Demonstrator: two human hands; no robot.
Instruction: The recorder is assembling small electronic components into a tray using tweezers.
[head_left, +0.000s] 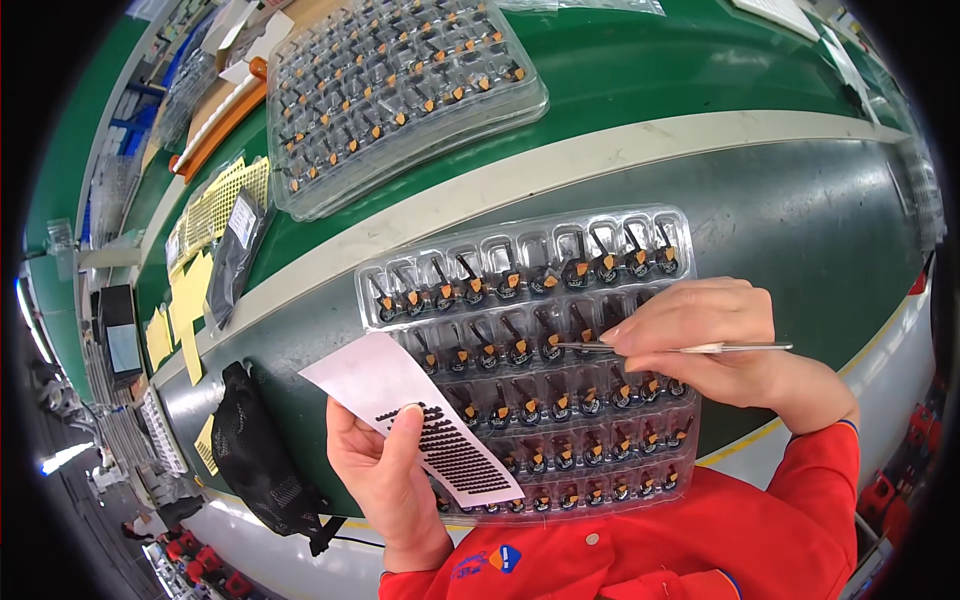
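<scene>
In front of me lies a clear plastic tray [536,246] with rows of small black round parts, each with a stem and an orange tab. My left hand [385,470] pinches a white sheet [365,368] between thumb and fingers. Rows of small black pieces, like stickers, cover the sheet's lower part, which overlaps the tray's left side. My right hand [710,335] grips slim metal tweezers [752,347] like a pen. Their tip points left, at a black part [553,348] in the second row; whether it touches, or carries anything, I cannot tell.
Beyond the pale strip, a stack of similar filled trays [400,90] stands on the green surface. At left are yellow sheets [190,300], a dark labelled bag [238,250] and a black mesh pouch [255,450]. An orange-edged holder [220,125] lies farther back.
</scene>
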